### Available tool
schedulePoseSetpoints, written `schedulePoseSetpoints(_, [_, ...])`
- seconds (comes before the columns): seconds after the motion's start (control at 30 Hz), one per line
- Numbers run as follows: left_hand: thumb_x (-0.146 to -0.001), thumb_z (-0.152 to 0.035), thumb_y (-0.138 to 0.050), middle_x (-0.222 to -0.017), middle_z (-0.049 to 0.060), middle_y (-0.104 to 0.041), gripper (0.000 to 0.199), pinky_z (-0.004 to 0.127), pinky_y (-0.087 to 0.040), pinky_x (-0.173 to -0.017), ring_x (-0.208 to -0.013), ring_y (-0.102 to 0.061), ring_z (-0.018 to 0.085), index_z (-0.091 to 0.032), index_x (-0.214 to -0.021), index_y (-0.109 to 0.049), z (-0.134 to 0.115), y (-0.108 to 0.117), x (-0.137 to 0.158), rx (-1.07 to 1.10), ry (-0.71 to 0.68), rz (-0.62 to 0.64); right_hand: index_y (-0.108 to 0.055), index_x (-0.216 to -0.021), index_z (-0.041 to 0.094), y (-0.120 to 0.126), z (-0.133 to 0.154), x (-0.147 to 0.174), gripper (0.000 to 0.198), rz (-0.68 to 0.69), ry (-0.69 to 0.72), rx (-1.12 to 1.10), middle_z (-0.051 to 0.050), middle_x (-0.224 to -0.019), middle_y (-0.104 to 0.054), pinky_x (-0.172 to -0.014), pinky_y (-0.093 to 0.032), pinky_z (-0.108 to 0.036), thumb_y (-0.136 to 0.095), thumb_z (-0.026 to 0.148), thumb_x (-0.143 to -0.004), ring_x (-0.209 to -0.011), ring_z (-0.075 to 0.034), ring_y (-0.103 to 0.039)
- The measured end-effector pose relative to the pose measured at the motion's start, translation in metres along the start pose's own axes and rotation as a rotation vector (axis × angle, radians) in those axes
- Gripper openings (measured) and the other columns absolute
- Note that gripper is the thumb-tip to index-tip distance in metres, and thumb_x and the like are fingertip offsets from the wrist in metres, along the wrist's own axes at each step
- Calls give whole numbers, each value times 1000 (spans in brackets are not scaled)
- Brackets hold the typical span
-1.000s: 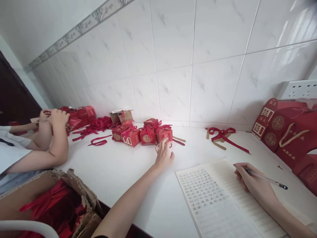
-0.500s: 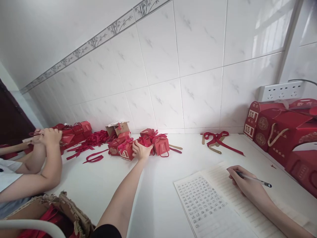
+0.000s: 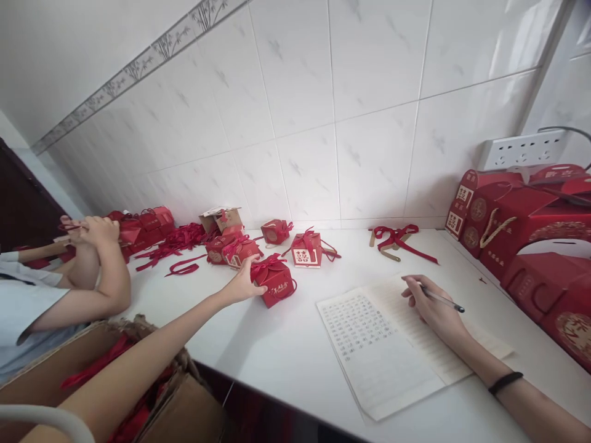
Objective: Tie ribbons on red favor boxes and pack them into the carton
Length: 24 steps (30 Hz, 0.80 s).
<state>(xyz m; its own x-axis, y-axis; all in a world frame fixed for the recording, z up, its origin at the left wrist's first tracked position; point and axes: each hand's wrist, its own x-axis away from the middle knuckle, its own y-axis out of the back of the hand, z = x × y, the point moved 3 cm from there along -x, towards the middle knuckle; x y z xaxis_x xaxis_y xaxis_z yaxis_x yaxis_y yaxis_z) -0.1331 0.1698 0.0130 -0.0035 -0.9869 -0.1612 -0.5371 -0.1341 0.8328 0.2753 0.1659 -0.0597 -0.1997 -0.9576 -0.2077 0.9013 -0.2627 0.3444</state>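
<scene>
My left hand [image 3: 242, 281] reaches out over the white table, its thumb and fingers around the left side of a small red gift box [image 3: 277, 286] topped with a ribbon bow. Behind that box stand another red box with a white character panel [image 3: 307, 250] and a smaller one [image 3: 276, 232]. More red boxes [image 3: 221, 249] cluster just left of them. My right hand [image 3: 431, 307] holds a pen [image 3: 443, 299] above the right page of an open notebook [image 3: 369, 344]. Rows of handwriting cover the upper part of its left page.
Large red gift boxes [image 3: 521, 234] line the right side below a power strip [image 3: 521, 149]. Loose ribbons [image 3: 397, 241] lie by the wall, with a ribbon pile [image 3: 180, 240] further left. Another person's hands [image 3: 99, 232] work at the left. A torn cardboard box [image 3: 184, 406] stands in front.
My left hand has come nearer with a red box, away from the cluster, and the boxes there now stand apart. The pen stays in my right hand. The view has shifted.
</scene>
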Motion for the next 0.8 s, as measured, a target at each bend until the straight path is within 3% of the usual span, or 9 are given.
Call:
schedulePoseSetpoints(0.17, [-64, -32, -70, -145, 12, -27, 98, 39, -27, -111, -133, -32, 26, -22, -141, -10, -26, -7, 76, 105, -204, 368, -58, -89, 15, -15, 34, 29, 49, 94, 191, -117, -7, -71, -60, -39, -45, -24, -49, 63, -82, -51, -16, -52])
schedulePoseSetpoints(0.27, [-66, -33, -71, -149, 9, -21, 101, 39, -24, -112, -135, -27, 26, -27, -143, -7, -43, -14, 104, 179, -274, 479, -59, -86, 15, -40, 60, 64, 46, 262, 251, -203, -9, -81, -60, -42, -52, -26, -58, 61, -79, -61, -18, -57])
schedulePoseSetpoints(0.37, [-65, -40, -73, -152, 9, -11, 103, 41, -23, -112, -139, -18, 27, -28, -143, -6, -55, -17, 118, 270, -295, 537, -57, -96, 17, -65, 79, 93, 45, 431, 219, -267, -9, -91, -59, -46, -56, -27, -60, 59, -80, -77, -22, -59])
schedulePoseSetpoints(0.47, [-73, -50, -62, -151, 11, -15, 87, 40, -30, -108, -140, -15, 26, -25, -141, -13, -58, -14, 120, 388, -218, 444, -54, -101, 18, -81, 88, 101, 48, 493, 169, -306, -8, -87, -59, -47, -55, -28, -62, 59, -78, -77, -22, -59])
schedulePoseSetpoints(0.57, [-81, -56, -48, -131, 12, -46, 54, 39, -39, -99, -126, -41, 25, -21, -122, -41, -50, -11, 118, 357, -57, 294, -54, -94, 17, -85, 94, 95, 46, 456, 158, -355, -5, -76, -59, -52, -52, -27, -66, 57, -74, -75, -21, -58])
schedulePoseSetpoints(0.63, [-80, -57, -48, -112, 8, -58, 46, 39, -43, -91, -107, -55, 23, -19, -105, -51, -46, -11, 118, 315, -10, 285, -54, -92, 17, -86, 97, 93, 45, 442, 138, -385, -3, -71, -58, -55, -49, -26, -68, 54, -72, -71, -19, -56])
schedulePoseSetpoints(0.7, [-79, -56, -50, -101, 6, -60, 45, 37, -46, -83, -94, -59, 21, -19, -104, -52, -46, -12, 118, 300, -14, 300, -54, -92, 16, -87, 101, 95, 44, 453, 108, -416, -2, -69, -57, -56, -45, -26, -69, 52, -70, -67, -17, -54])
schedulePoseSetpoints(0.8, [-79, -50, -53, -110, 7, -55, 44, 37, -45, -86, -104, -53, 22, -22, -113, -52, -58, -10, 116, 216, -165, 198, -53, -93, 15, -88, 108, 101, 43, 472, 70, -461, 1, -65, -54, -58, -41, -25, -69, 48, -70, -63, -14, -51])
